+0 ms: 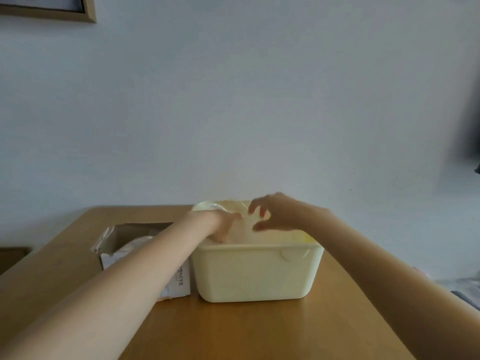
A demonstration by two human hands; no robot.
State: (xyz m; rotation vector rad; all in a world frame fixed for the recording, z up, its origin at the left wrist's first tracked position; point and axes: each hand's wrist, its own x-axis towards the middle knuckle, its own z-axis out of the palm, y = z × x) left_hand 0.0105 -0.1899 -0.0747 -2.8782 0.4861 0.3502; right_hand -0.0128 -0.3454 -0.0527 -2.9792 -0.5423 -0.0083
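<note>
Right under both hands, bin [255, 274]: pale yellow plastic tub, upright on the table, open top.
Film [207, 206]: clear plastic lining the bin, bunched over the rim just past the left hand's wrist.
Left hand [223, 224]: fingers dipped down inside the bin at its left end. Honestly can't tell if they're gripping the film or just touching it.
Right hand [275, 214]: hovering above the bin's mouth, fingers curved like a claw, thumb and forefinger apart, nothing clearly between them.
Box [179, 281]: opened cardboard carton under the left forearm, touching the bin's side.
Table [259, 333]: wooden, below both arms.
Picture frame [88, 11]: on the wall, far up beyond the left hand.
</note>
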